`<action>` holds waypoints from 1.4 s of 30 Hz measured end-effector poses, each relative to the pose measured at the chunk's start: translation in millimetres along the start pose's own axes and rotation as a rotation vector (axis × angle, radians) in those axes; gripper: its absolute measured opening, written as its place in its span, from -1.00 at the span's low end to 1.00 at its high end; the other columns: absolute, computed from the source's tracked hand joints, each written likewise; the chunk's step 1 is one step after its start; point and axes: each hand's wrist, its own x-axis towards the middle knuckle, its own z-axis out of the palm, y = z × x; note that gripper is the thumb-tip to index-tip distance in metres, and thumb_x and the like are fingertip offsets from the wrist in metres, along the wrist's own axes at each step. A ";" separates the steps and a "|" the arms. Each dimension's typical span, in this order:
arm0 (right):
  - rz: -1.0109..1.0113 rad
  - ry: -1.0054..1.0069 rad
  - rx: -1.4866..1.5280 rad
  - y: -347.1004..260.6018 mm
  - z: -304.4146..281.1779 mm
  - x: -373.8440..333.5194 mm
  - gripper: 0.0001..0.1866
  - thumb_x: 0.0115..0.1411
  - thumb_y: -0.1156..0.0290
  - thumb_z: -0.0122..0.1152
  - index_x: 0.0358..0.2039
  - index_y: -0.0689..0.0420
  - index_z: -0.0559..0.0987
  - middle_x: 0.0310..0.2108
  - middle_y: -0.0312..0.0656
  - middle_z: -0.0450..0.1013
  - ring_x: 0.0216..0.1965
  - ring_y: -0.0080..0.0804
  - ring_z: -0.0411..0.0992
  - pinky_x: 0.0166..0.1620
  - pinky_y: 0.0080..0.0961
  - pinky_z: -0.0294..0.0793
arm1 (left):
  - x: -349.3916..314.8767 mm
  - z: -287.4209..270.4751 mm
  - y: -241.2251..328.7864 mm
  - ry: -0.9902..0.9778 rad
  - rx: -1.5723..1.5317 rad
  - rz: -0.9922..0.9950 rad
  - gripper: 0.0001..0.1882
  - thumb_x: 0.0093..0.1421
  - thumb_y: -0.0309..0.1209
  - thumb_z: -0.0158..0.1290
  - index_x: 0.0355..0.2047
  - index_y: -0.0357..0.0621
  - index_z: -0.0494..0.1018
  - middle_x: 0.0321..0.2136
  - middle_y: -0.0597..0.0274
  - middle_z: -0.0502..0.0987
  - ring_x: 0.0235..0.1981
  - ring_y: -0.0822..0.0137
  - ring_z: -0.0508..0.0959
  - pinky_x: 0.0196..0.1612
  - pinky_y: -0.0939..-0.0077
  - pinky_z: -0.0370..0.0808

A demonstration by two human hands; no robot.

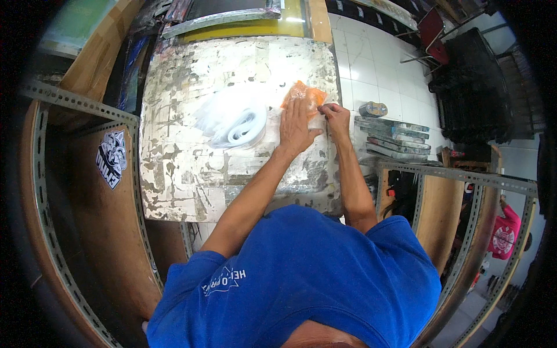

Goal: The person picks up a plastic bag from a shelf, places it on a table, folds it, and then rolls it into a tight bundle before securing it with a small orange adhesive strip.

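Observation:
An orange item in a clear plastic bag (300,89) lies near the right edge of a worn, paint-flaked white table (191,174). Flat on top of this bag rests my left hand (296,129), fingers stretched out and pointing away from me. My right hand (339,120) is closed in a pinch at the bag's right edge, by the table's side. Left of my hands sits a loosely folded roll of clear plastic bags (246,126), touched by neither hand. What the orange item is cannot be made out through the plastic.
Printing frames (232,22) lie beyond the table's far edge. Metal-framed shelves flank me, one with a sticker (112,158). Beside the table on the right, several flat frames (397,139) are stacked near a can (373,109). A red chair (432,35) and a pink shirt (505,233) are farther right.

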 end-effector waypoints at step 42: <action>-0.063 0.039 0.201 24.0 -24.5 -15.0 -0.92 0.22 0.54 0.17 -0.29 0.23 0.58 -0.44 -0.45 0.46 -0.45 -0.75 0.31 -0.38 -0.76 0.27 | 5.0 13.3 -27.1 -0.020 -0.170 -0.066 0.06 -0.10 -0.27 0.35 0.34 -0.10 -0.01 0.34 0.04 0.08 0.36 0.11 0.07 0.26 0.14 0.06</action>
